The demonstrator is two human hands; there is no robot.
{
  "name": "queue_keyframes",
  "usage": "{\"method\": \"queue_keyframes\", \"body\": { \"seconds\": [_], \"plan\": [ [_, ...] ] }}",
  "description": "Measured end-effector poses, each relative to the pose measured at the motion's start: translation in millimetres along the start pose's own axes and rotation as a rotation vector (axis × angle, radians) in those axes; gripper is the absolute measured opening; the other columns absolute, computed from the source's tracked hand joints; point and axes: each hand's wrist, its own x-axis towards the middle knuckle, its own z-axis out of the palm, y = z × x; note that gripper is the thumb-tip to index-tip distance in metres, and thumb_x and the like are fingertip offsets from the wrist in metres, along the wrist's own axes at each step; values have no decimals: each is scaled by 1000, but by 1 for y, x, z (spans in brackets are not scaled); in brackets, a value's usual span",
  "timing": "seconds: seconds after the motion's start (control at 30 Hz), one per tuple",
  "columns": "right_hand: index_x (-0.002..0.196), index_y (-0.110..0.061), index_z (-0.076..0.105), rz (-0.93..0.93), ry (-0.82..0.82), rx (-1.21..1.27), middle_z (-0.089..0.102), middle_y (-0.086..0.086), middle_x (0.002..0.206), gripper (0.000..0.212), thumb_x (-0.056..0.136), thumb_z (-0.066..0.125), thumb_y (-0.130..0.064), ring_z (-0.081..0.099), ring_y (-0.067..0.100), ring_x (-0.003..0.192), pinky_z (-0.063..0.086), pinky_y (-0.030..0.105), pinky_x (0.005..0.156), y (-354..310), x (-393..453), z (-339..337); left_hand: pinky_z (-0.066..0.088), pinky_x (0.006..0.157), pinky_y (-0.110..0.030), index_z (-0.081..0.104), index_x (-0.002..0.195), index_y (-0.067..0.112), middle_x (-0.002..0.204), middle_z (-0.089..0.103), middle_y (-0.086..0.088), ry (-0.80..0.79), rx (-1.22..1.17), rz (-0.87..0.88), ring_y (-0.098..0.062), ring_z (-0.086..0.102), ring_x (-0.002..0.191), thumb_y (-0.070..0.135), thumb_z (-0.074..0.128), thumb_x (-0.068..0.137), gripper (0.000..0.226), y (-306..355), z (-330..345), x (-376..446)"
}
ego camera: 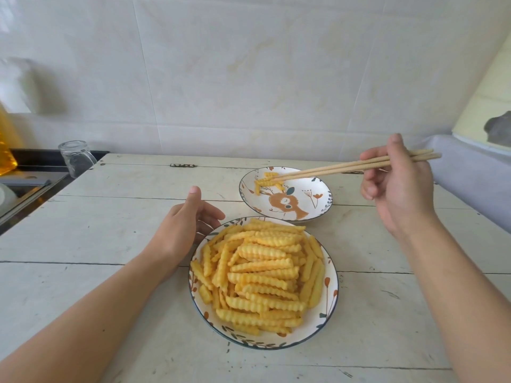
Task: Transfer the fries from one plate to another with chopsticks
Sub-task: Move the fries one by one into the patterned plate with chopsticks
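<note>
A drinking glass (77, 158) stood well beyond and to the left of the left hand (182, 225). That hand rested open on the table (83, 244), fingers loosely spread and holding nothing, touching the far-left rim of the full plate (330, 288). Its heap of crinkle fries (262, 275) lay just right of that hand, most with their long axes running left to right. Beyond it sat the second plate (307, 205), with a few fries (266, 181) on its far side. The chopsticks (348, 168) reached left from the right hand (401, 186), which was closed around them, tips among those fries. The heap lay near and left of the right hand.
</note>
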Motion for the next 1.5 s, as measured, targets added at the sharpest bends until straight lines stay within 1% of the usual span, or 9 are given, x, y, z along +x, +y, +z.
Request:
{"method": "queue_keyframes", "body": {
  "seconds": [0.17, 0.37, 0.53, 0.77, 0.9, 1.1, 1.37, 1.43, 1.5],
  "plan": [
    [82, -9, 66, -78, 1, -243, 53, 7, 60, 41, 107, 43, -32, 50, 19, 40, 44, 28, 43, 35, -4, 11, 50, 79, -40, 79, 89, 11, 87, 72, -8, -1, 6, 8, -22, 64, 78, 58, 22, 109, 76, 0, 0, 0],
    [84, -10, 69, -116, -60, -335, 57, -3, 58, 35, 104, 51, -33, 56, 18, 45, 47, 24, 48, 52, -20, 44, 49, 76, -37, 78, 90, 10, 87, 72, -9, -2, 10, 11, -20, 63, 77, 57, 21, 109, 76, 2, 1, -1],
    [82, -16, 70, -182, -126, -452, 55, -4, 56, 38, 105, 46, -34, 54, 13, 45, 48, 24, 50, 55, -29, 52, 49, 78, -40, 79, 89, 11, 88, 71, -10, -8, 4, 11, -22, 63, 78, 57, 22, 109, 76, 2, 1, -1],
    [67, -11, 65, -97, -5, -105, 49, 2, 47, 55, 108, 38, -36, 41, 19, 34, 32, 23, 41, 15, -20, 39, 49, 78, -40, 79, 87, 12, 86, 72, -8, -3, -1, 12, -22, 63, 78, 58, 22, 109, 76, 0, 0, 0],
    [58, -12, 63, 37, -161, 142, 43, 7, 47, 60, 106, 39, -40, 31, 15, 31, 25, 21, 43, -11, -26, 26, 51, 81, -42, 80, 86, 14, 86, 73, -8, 1, 0, 9, -23, 65, 80, 59, 22, 108, 76, -1, 0, 1],
    [60, -12, 65, 62, -304, 166, 42, 5, 45, 60, 104, 37, -41, 28, 13, 30, 23, 19, 44, -18, -34, 28, 50, 79, -40, 79, 89, 11, 81, 71, -5, -5, -2, 2, -20, 63, 77, 58, 22, 109, 77, 0, 0, 0],
    [62, -13, 67, 1, -396, 93, 47, 6, 45, 54, 95, 42, -46, 37, 16, 29, 33, 19, 42, -18, -44, 36, 50, 78, -39, 79, 90, 10, 85, 72, -7, -6, 0, -2, -21, 63, 78, 58, 21, 109, 77, 0, 0, 0],
    [61, -14, 67, -22, -383, 86, 46, 5, 45, 52, 96, 43, -46, 36, 16, 28, 32, 19, 42, -21, -43, 35, 49, 78, -39, 79, 89, 11, 84, 72, -6, -7, -4, -1, -21, 63, 78, 58, 21, 109, 77, 0, 0, 0],
    [60, -15, 66, -36, -282, 93, 45, 5, 44, 53, 99, 44, -44, 34, 15, 29, 29, 19, 43, -21, -38, 33, 49, 77, -39, 79, 88, 12, 83, 72, -6, -9, -11, -2, -21, 62, 77, 58, 22, 109, 77, -1, 0, 1]
  ]
}}
